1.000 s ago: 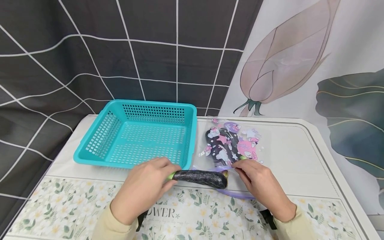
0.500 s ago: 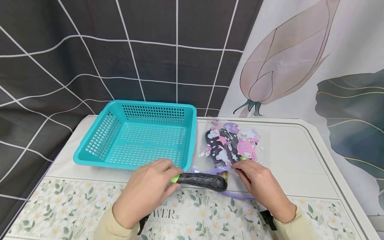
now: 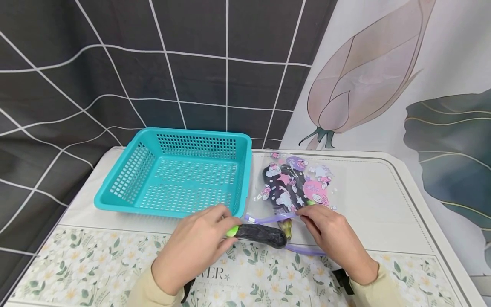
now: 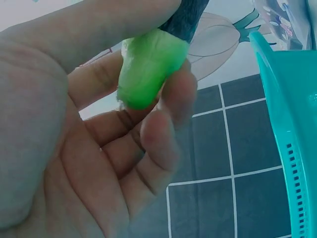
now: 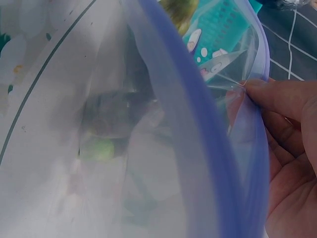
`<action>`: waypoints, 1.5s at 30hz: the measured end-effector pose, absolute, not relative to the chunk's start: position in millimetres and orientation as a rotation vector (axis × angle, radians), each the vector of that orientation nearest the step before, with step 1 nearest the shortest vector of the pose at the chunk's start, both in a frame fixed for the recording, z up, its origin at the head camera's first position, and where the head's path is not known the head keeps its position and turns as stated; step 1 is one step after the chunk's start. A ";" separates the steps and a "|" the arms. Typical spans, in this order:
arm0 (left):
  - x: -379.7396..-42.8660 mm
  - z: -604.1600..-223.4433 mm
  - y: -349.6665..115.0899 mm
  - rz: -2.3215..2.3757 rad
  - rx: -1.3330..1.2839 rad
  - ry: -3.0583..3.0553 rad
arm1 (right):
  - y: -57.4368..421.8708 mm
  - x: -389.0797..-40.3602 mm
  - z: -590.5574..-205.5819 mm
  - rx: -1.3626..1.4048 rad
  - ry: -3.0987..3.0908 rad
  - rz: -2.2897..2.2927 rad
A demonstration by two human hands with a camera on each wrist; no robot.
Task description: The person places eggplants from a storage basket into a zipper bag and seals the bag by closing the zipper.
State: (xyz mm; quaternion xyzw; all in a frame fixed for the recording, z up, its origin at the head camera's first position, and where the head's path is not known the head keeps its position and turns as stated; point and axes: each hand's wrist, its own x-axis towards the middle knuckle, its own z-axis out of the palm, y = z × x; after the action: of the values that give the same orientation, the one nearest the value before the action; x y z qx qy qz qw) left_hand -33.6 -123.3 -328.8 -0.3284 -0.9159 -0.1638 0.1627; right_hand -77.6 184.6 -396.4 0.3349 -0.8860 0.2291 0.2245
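Observation:
In the head view, my left hand (image 3: 199,243) pinches a dark eggplant (image 3: 261,235) by its bright green stem end (image 4: 151,64). The eggplant's rounded end points right, at the mouth of a clear zip bag (image 3: 284,183) with pink and purple cartoon prints. My right hand (image 3: 337,234) pinches the bag's upper edge between thumb and fingers. The purple zip strip (image 5: 198,99) stands apart there, so the bag's mouth gapes. Dark eggplants lie inside the bag. A brownish-green stem (image 3: 286,229) shows at the mouth, partly behind the held eggplant.
Left of the bag stands a turquoise perforated basket (image 3: 192,181), its right side close to the bag. Beneath everything is a white table (image 3: 376,192) with a flower-patterned cloth (image 3: 96,264) along its front. A dark grid curtain (image 3: 192,76) hangs behind.
My left hand has shifted slightly right and nearer to me with the eggplant. More of the stem at the bag's mouth shows. My right hand and the bag have stayed put.

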 end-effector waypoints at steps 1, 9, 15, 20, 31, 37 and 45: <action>-33.6 -329.0 -122.7 -0.472 -0.943 -2.607 | 184.6 -77.5 -396.6 0.924 -2.444 0.630; -33.4 -332.0 -114.6 -0.596 -1.037 -2.534 | 184.6 -77.7 -396.6 0.930 -2.445 0.628; -33.3 -337.0 -106.5 -0.652 -1.104 -2.469 | 184.8 -77.9 -397.5 0.937 -2.438 0.635; -33.5 -340.7 -99.3 -0.679 -1.148 -2.388 | 185.0 -78.5 -398.2 0.951 -2.431 0.642; -31.8 -345.8 -86.6 -0.591 -1.227 -2.380 | 183.2 -78.1 -398.1 0.950 -2.422 0.643; -29.8 -347.5 -84.1 -0.538 -1.264 -2.433 | 183.3 -78.1 -398.2 0.957 -2.433 0.641; -28.4 -348.1 -83.9 -0.492 -1.283 -2.450 | 184.0 -78.6 -398.4 0.960 -2.418 0.642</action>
State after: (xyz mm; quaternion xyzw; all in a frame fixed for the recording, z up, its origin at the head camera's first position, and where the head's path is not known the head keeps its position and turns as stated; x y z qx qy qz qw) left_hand -28.4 -83.9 -348.1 -0.4505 -0.8602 -0.1726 0.1654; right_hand -78.6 184.0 -398.4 0.3486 -0.8784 0.2334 0.2290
